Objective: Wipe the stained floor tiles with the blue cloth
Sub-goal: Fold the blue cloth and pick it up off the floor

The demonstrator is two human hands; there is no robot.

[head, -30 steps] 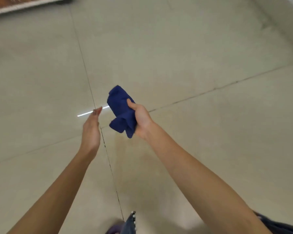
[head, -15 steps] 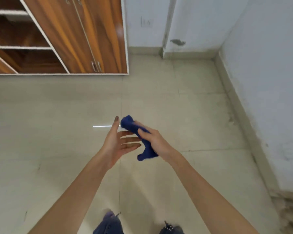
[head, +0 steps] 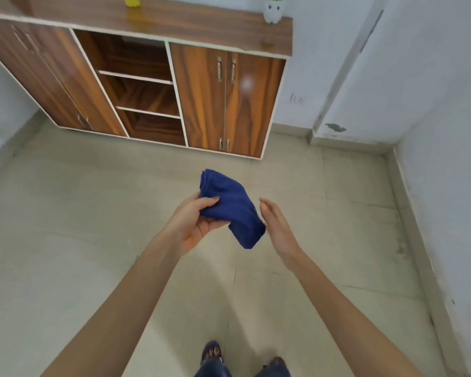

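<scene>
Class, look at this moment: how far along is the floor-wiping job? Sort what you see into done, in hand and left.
Done: the blue cloth is picked up and bunched. In hand: the left hand grips it in the air, well above the floor, while the right hand is open beside it. Left: all the wiping; the cloth is not touching the floor tiles, and marks show along the right wall's edge.

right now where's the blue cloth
In the head view the blue cloth is mid-frame, off the floor, pinched in the left hand, with the open right hand just to its right, in front of the wooden cabinet.
</scene>
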